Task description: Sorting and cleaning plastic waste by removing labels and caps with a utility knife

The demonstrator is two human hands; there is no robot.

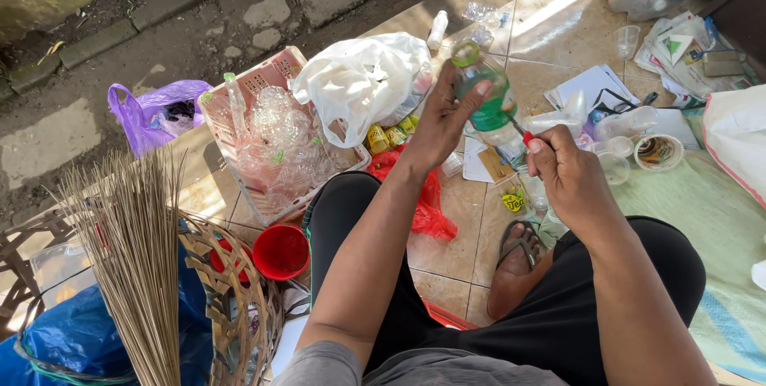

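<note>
Lap: black-trousered knees (pixel 558 314) of the seated person fill the near edge, one bare foot in a dark sandal (pixel 519 246) resting on the floor between them.
Bottle: clear plastic bottle with a green label band (pixel 488 98), held up tilted above the floor, its open mouth toward the top left.
Left hand: left hand (pixel 443 122) wraps the bottle from the left, fingers (pixel 477 97) clenched around its body.
Right hand: right hand (pixel 562 170) pinches a small red-handled tool (pixel 523 134) whose tip touches the bottle's lower side; fingers closed tight on the handle.
Floor: glossy tan tiled floor (pixel 550 31), sunlit, bordered at the top by a rough concrete path with a kerb (pixel 199 19).
Mat: pale green woven mat (pixel 718 218) under the right knee.
Basket: pink plastic crate (pixel 275 75) left of the bottle, filled with clear crushed plastic cups and bottles.
Bags: white plastic bag (pixel 359 83) against the crate; purple plastic bag (pixel 155 110) farther left; red plastic bag (pixel 427 202) crumpled beside the left knee.
Cup: red plastic cup (pixel 281 252) near the left knee, inside cannot be seen.
Broom: bundle of tan stick bristles (pixel 136 250) lying over a woven wicker basket (pixel 239 306).
Litter: papers and clear cups (pixel 630 126) scattered beyond the right hand.
</note>
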